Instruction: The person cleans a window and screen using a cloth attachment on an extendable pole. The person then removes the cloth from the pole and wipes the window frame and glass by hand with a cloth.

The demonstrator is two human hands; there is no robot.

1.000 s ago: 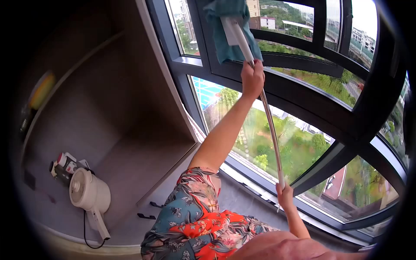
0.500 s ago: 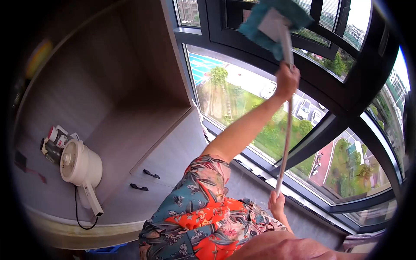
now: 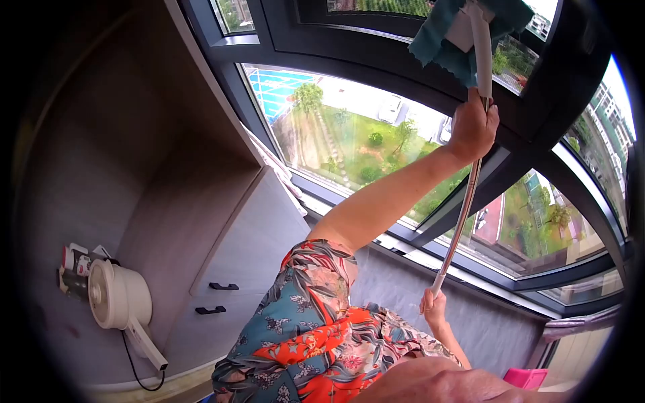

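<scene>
Both my hands grip a long-handled flat mop whose metal pole (image 3: pixel 463 208) runs up toward the windows. My left hand (image 3: pixel 472 126) is wrapped round the pole high up, just under the white joint of the head. Lower down, near the pole's bottom end, my right hand (image 3: pixel 433 305) is closed round its pale grip. At the top, the mop's teal cloth head (image 3: pixel 431 48) is up against or just in front of the dark window frame (image 3: pixel 376 57); whether it touches is unclear. The cloth hides part of the frame and glass behind it.
On the left is an open wooden cabinet niche (image 3: pixel 181 181) holding a cream electric pot (image 3: pixel 127 295) with a cord. Below are cabinet doors with black handles (image 3: pixel 223 286). A window sill (image 3: pixel 403 250) runs under the glass; a pink object (image 3: pixel 525 378) sits lower right.
The mop head and my left hand have shifted right in view, with the cloth nearer the top edge. The whole view has also turned somewhat. Both hands keep their hold.
</scene>
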